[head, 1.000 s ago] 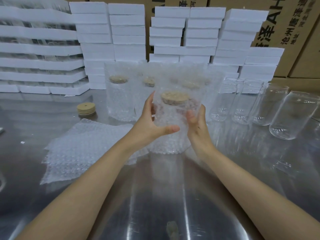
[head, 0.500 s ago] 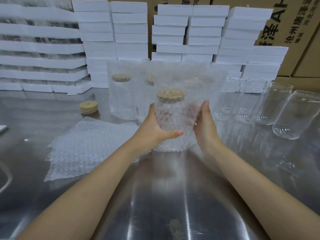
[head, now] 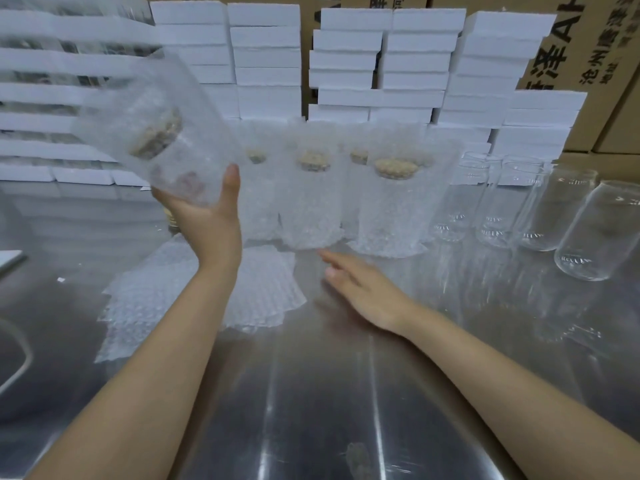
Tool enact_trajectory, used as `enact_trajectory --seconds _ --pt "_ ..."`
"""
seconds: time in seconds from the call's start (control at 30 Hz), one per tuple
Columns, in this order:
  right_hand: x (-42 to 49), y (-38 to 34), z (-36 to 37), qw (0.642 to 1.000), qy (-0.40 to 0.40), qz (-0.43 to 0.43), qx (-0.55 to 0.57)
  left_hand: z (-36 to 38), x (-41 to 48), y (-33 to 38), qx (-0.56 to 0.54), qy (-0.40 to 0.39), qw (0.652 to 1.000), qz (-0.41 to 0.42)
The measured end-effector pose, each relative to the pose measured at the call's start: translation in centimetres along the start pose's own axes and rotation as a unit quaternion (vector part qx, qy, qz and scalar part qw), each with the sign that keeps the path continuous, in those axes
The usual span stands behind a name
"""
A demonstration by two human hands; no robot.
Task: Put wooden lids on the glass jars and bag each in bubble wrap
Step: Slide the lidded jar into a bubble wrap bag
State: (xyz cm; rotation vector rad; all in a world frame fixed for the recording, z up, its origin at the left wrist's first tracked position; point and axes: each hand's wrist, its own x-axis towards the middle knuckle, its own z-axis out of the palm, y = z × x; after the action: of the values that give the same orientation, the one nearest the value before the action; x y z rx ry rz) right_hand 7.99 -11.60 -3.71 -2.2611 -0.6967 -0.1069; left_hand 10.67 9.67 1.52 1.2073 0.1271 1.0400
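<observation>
Fingers and thumb of my left hand (head: 207, 216) curl round the base of a bagged jar (head: 156, 140). It is lifted clear of the steel table (head: 311, 393) and tilted hard to the left, its wooden lid (head: 157, 135) showing through the bubble wrap at the upper end. My right hand (head: 363, 289) is flat and empty, fingers straight, low over the table just right of the pile of flat bubble-wrap bags (head: 162, 299). Motion blur leaves unclear whether it touches the metal. Beyond both hands, a row of finished jars (head: 311, 202) stands upright in wrap, lids on, with bare glass jars (head: 540, 209) lidless to their right. A short stack of spare lids (head: 170, 220) peeks out behind my left wrist. White foam boxes (head: 266, 64) and cardboard cartons (head: 588, 46) wall the back.

As I read it, this jar is done and due to be set down, while the free hand goes for the next piece. One-handed, the hold sits low on slippery wrap, so the squeeze belongs on the glass itself, not on loose film. The jar should be brought upright before it lands, since a tilted jar may shed its lid inside the bag. It wants a spot near the row without nudging a neighbour, base flat, released only once steady.
</observation>
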Motion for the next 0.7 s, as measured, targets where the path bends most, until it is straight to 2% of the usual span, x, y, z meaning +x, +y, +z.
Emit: enact_trajectory --seconds 0.1,0.2,0.33,0.5,0.7 --pt "0.1 -2.3 2.5 0.984 -0.081 -0.082 -0.134 -0.3 0.5 -0.5 0.038 0.044 0.998 0.038" --pt "0.0 -4.3 4.6 0.974 -0.104 -0.105 -0.171 -0.1 0.3 -1.0 0.087 0.039 0.993 0.063" --pt "-0.4 -4.9 4.8 0.974 -0.111 -0.123 -0.154 0.2 -0.1 -2.0 0.134 -0.001 0.990 0.053" --pt "-0.2 -4.6 4.7 0.986 -0.095 -0.114 -0.077 0.5 -1.0 -3.4 0.196 -0.110 0.974 0.030" --pt "0.3 -3.9 4.5 0.995 -0.012 -0.098 -0.009 1.3 -1.6 -4.6 0.227 -0.203 0.952 -0.005"
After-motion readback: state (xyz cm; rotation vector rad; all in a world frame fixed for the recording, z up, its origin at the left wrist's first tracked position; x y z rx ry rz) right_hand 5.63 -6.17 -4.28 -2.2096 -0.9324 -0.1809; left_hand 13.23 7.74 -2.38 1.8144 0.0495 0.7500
